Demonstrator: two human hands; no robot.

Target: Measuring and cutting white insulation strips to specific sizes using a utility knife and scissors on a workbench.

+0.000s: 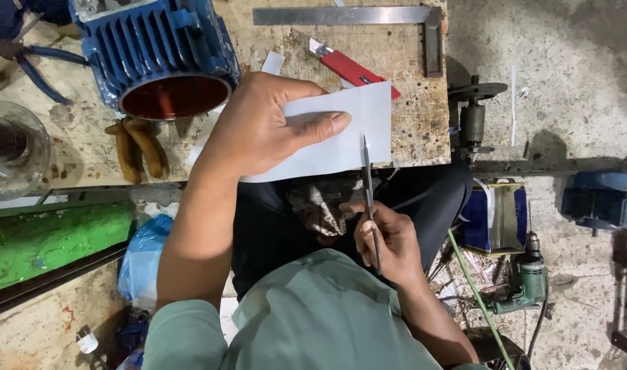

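Observation:
My left hand [262, 127] pinches a white sheet of paper [365, 120] between thumb and fingers, holding it over the front edge of a worn wooden bench [412, 103]. My right hand [389, 240] grips a pair of thin metal scissors [367, 171]. Their blades point upward and enter the paper's lower edge near its right side. Below the paper are my dark trousers and pale green shirt.
On the bench stand a blue electric motor housing [156, 48], a red utility knife [351, 68], a steel square [368, 17], rusty pliers [139, 147] and a glass jar [12, 147]. On the concrete floor lie a green drill [525, 284], a blue can [495, 219] and another blue motor [597, 199].

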